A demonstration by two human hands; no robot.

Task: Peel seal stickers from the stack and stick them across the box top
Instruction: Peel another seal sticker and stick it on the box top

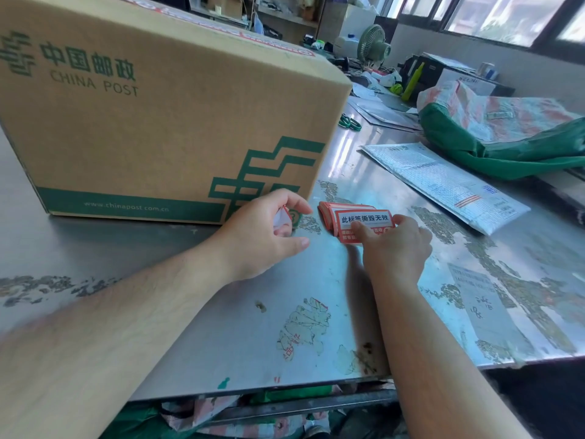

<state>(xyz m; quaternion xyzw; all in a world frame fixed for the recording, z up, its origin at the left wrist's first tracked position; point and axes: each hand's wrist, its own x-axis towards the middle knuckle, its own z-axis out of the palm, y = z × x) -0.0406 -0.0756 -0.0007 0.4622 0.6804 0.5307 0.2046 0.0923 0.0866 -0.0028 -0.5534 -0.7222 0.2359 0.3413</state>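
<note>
Resting on the scuffed metal tabletop point(240, 337) at the centre of the frame, the stack of red seal stickers point(351, 217) lies just right of the cardboard box's near corner. The right hand point(395, 245) lies over the stack's near right edge, its fingers point(364, 232) pressed down on the top sticker, which shows white with black characters. The left hand point(262, 232), just left of the stack and in front of the box, has its fingers point(297, 202) curled and pinching a small white and red piece point(282, 217), apparently a peeled sticker or its backing. The box point(158, 122), printed with green China Post marks, fills the upper left; a red-edged strip point(278, 47) runs along its top. A padded mailer point(443, 182) and a green bag point(506, 147) lie at the right.
</note>
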